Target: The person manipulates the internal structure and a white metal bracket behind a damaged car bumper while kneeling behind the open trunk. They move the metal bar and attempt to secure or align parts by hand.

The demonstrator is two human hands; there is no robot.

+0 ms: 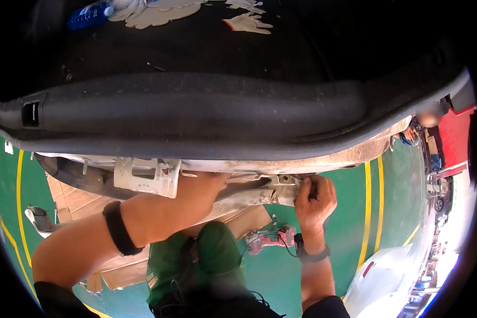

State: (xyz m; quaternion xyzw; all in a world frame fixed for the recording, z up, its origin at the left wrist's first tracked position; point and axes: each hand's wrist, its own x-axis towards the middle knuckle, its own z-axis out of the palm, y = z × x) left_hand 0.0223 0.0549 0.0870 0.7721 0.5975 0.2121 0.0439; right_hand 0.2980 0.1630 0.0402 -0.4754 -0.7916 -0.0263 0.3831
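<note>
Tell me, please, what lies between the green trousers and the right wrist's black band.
The head view shows a red handheld power tool on green floor.

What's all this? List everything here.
Bottle: one, blue, top left
Gloves: several, white, top
Trim: one, black, across the middle
Bracket: one, whitish, below trim
Metal bar: one, off-white, below trim
Power tool: one, pinkish red, floor
Cardboard: several pieces, brown, floor
Floor lines: several, yellow, green floor
Panel: one, white, lower right
Other person: one, dark-clothed, far right
Trousers: one pair, green, bottom centre
Left hand: one, bare, partly hidden by bar
Right hand: one, bare, curled near bar
</note>
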